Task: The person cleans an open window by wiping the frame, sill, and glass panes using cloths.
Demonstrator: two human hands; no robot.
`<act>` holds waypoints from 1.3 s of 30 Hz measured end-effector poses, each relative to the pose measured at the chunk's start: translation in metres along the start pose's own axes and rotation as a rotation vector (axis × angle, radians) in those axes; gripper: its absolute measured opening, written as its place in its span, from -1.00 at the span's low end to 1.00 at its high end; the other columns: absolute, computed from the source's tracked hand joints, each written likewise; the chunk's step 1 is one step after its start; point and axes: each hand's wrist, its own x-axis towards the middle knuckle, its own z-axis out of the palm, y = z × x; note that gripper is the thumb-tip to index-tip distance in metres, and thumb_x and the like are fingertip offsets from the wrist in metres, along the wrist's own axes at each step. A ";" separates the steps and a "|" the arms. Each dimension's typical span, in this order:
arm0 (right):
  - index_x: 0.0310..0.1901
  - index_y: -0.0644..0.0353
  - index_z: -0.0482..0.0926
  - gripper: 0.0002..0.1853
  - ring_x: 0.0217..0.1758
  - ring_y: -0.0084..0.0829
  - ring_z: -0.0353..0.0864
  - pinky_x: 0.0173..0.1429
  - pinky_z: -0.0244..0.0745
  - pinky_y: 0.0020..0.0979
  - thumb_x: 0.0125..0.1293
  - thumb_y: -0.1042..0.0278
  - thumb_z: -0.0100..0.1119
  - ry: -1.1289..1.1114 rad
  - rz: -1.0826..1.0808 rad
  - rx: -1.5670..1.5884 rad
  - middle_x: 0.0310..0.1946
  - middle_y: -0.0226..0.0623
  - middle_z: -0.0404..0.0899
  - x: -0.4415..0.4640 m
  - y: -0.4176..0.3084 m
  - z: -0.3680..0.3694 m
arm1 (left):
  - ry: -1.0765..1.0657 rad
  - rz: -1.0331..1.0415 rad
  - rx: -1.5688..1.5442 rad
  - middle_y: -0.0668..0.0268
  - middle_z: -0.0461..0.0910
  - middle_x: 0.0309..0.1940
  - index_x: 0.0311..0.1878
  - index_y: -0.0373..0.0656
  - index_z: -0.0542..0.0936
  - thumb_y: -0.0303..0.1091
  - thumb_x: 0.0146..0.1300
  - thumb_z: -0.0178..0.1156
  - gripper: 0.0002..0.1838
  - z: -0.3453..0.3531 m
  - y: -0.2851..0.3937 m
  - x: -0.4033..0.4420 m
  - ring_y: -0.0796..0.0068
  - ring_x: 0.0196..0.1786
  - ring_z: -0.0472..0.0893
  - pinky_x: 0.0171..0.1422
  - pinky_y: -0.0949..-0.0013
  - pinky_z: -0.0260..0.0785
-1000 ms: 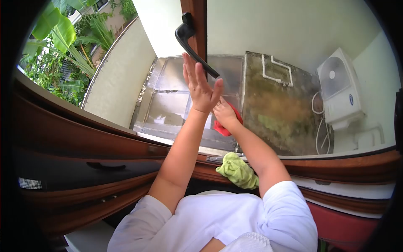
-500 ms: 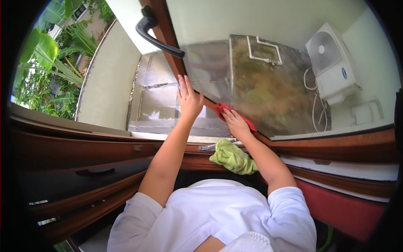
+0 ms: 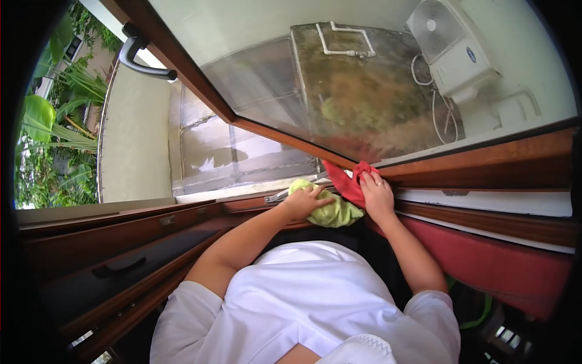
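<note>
My right hand [image 3: 377,195] is closed on a red cloth [image 3: 347,185], beside the lower edge of the wooden window frame [image 3: 285,139]. Part of the red cloth hangs loose to the left of the fingers. My left hand [image 3: 303,203] rests on a crumpled green cloth [image 3: 335,212] on the sill, its fingers bent over the cloth's upper left side. The two cloths lie close together. At the upper left, a dark handle [image 3: 142,59] is fixed to the open window sash.
Behind the glass are an outdoor air-conditioner unit [image 3: 451,48], white pipes [image 3: 345,53] and a stained slab [image 3: 364,91]. Plants [image 3: 66,145] grow beyond a low wall [image 3: 136,133] at the left. A red surface [image 3: 491,261] is at the lower right.
My left hand has come down from the sash to the green cloth. My right hand has moved right and down with the red cloth. The handle and sash appear farther left in view.
</note>
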 end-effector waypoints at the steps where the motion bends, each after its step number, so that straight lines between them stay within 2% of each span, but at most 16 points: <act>1: 0.00 0.22 0.56 -0.65 0.31 -0.19 0.30 0.23 0.32 -0.20 0.20 0.36 -0.03 0.064 -0.014 -0.003 0.15 -0.27 0.46 -0.007 0.000 -0.004 | -0.074 -0.035 -0.071 0.17 0.33 0.22 0.33 0.33 0.32 0.00 -0.02 0.29 -0.25 0.011 -0.005 0.006 0.05 0.19 0.42 0.23 0.05 0.34; 2: -0.01 0.21 0.56 -0.66 0.32 -0.20 0.30 0.24 0.32 -0.19 0.21 0.36 -0.03 0.129 -0.028 -0.006 0.17 -0.27 0.45 -0.015 -0.001 -0.008 | -0.021 -0.028 -0.137 0.17 0.40 0.15 0.28 0.27 0.39 -0.16 -0.13 0.34 -0.24 0.021 -0.011 0.008 0.08 0.10 0.51 0.13 0.12 0.41; 4: -0.03 0.17 0.56 -0.69 0.35 -0.19 0.25 0.27 0.29 -0.15 0.23 0.38 -0.05 0.205 -0.050 -0.030 0.22 -0.26 0.40 -0.032 -0.002 -0.005 | -0.106 -0.070 -0.298 0.16 0.48 0.06 0.21 0.19 0.47 -0.26 -0.16 0.32 -0.30 -0.012 -0.014 0.009 0.09 0.05 0.54 0.11 0.14 0.41; 7: 0.01 0.17 0.53 -0.67 0.38 -0.11 0.20 0.31 0.26 -0.12 0.22 0.40 -0.05 -0.009 0.001 -0.029 0.32 -0.26 0.27 -0.067 0.010 0.043 | -0.189 -0.224 -0.608 0.12 0.61 -0.11 0.02 -0.07 0.60 -0.33 -0.15 0.22 -0.48 -0.062 -0.025 0.007 0.13 -0.02 0.58 0.09 0.19 0.40; 8: 0.07 0.15 0.48 -0.63 0.37 0.01 0.17 0.33 0.26 -0.07 0.21 0.43 -0.04 -0.153 0.117 0.056 0.39 -0.25 0.14 -0.078 0.009 0.049 | -0.216 -0.281 -0.673 0.13 0.62 -0.11 0.03 -0.09 0.59 -0.32 -0.14 0.22 -0.48 -0.083 -0.030 0.004 0.18 -0.04 0.60 0.09 0.23 0.41; 11: 0.10 0.11 0.45 -0.61 0.34 0.08 0.19 0.32 0.26 -0.04 0.20 0.45 -0.03 -0.256 0.168 0.105 0.41 -0.25 0.07 -0.087 0.012 0.053 | -0.251 -0.364 -0.776 0.14 0.64 -0.13 0.05 -0.14 0.58 -0.33 -0.13 0.21 -0.47 -0.151 -0.038 -0.007 0.28 -0.08 0.61 0.08 0.31 0.41; 16: -0.11 0.12 0.51 -0.76 0.16 0.00 0.37 0.14 0.40 -0.13 0.21 0.38 -0.07 -0.213 0.237 0.014 0.07 -0.19 0.42 -0.090 0.026 0.052 | -0.136 -0.433 -0.811 0.15 0.64 -0.13 0.10 -0.18 0.53 -0.42 -0.10 0.19 -0.45 -0.206 -0.036 -0.023 0.30 -0.07 0.60 0.09 0.32 0.41; 20: -0.10 0.12 0.53 -0.76 0.18 -0.03 0.35 0.14 0.39 -0.14 0.22 0.38 -0.06 -0.157 0.473 0.030 -0.02 -0.23 0.43 -0.081 0.030 0.054 | -0.089 -0.400 -0.749 0.13 0.62 -0.10 0.14 -0.17 0.50 -0.41 -0.09 0.19 -0.41 -0.206 -0.034 -0.027 0.27 -0.01 0.58 0.13 0.31 0.39; 22: -0.09 0.13 0.53 -0.75 0.22 -0.06 0.32 0.16 0.38 -0.16 0.22 0.34 -0.03 -0.135 0.408 -0.082 0.00 -0.23 0.43 -0.088 0.029 0.068 | -0.156 -0.414 -0.727 0.11 0.59 -0.05 0.17 -0.16 0.49 -0.41 -0.09 0.19 -0.40 -0.204 -0.036 -0.025 0.25 0.03 0.56 0.16 0.31 0.38; 26: -0.06 0.16 0.51 -0.70 0.20 -0.01 0.38 0.17 0.37 -0.05 0.22 0.23 0.05 -0.097 0.361 -0.296 0.01 -0.21 0.47 -0.080 0.010 0.061 | -0.037 -0.268 -0.674 0.10 0.54 0.02 0.19 -0.12 0.48 -0.41 -0.06 0.21 -0.39 -0.205 -0.032 -0.022 0.19 0.08 0.53 0.20 0.28 0.35; 28: 0.02 0.19 0.48 -0.60 0.11 -0.01 0.48 0.11 0.43 -0.08 0.18 0.20 0.15 -0.503 0.479 0.135 0.00 -0.11 0.50 -0.028 -0.012 -0.011 | -0.020 -0.223 -0.634 0.09 0.52 0.04 0.21 -0.09 0.47 -0.41 -0.04 0.22 -0.39 -0.210 -0.027 -0.022 0.15 0.09 0.52 0.21 0.27 0.34; 30: 0.16 0.23 0.39 -0.46 0.11 -0.08 0.51 0.06 0.48 -0.20 0.20 0.13 0.21 -0.091 0.392 0.523 0.05 -0.03 0.49 0.014 -0.043 -0.081 | 0.027 -0.195 -0.573 0.10 0.52 0.04 0.23 -0.05 0.46 -0.40 0.00 0.23 -0.39 -0.206 -0.030 -0.022 0.13 0.09 0.52 0.20 0.26 0.34; 32: 0.32 0.22 0.17 -0.21 0.12 0.01 0.48 0.15 0.43 -0.20 0.10 0.21 0.34 0.386 0.056 0.615 0.13 0.03 0.42 0.043 -0.058 -0.116 | 0.097 -0.167 -0.588 0.09 0.54 0.01 0.24 -0.03 0.45 -0.36 0.04 0.24 -0.41 -0.216 -0.023 -0.023 0.10 0.06 0.54 0.17 0.24 0.35; 34: 0.34 0.23 0.14 -0.19 0.12 0.03 0.47 0.15 0.42 -0.19 0.09 0.28 0.35 0.363 0.066 0.698 0.12 0.05 0.42 0.060 -0.064 -0.134 | 0.198 -0.143 -0.674 0.07 0.60 -0.03 0.24 -0.03 0.45 -0.29 0.10 0.25 -0.44 -0.250 0.000 -0.034 0.08 0.01 0.58 0.10 0.21 0.39; 36: 0.28 0.25 0.19 -0.25 0.11 0.05 0.46 0.14 0.39 -0.17 0.05 0.42 0.34 0.344 0.047 0.742 0.07 0.06 0.43 0.074 -0.061 -0.147 | 0.234 -0.190 -0.653 0.08 0.57 0.02 0.29 -0.01 0.40 -0.37 0.12 0.21 -0.41 -0.281 0.018 -0.045 0.10 0.05 0.56 0.14 0.24 0.37; 39: 0.17 0.26 0.22 -0.32 0.02 0.00 0.48 0.08 0.40 -0.17 -0.01 0.52 0.34 0.590 -0.003 0.679 -0.03 0.05 0.42 0.076 -0.062 -0.197 | 0.428 -0.091 -0.614 0.11 0.57 0.05 0.29 -0.03 0.40 -0.49 0.09 0.18 -0.39 -0.310 0.032 -0.062 0.13 0.07 0.57 0.16 0.24 0.37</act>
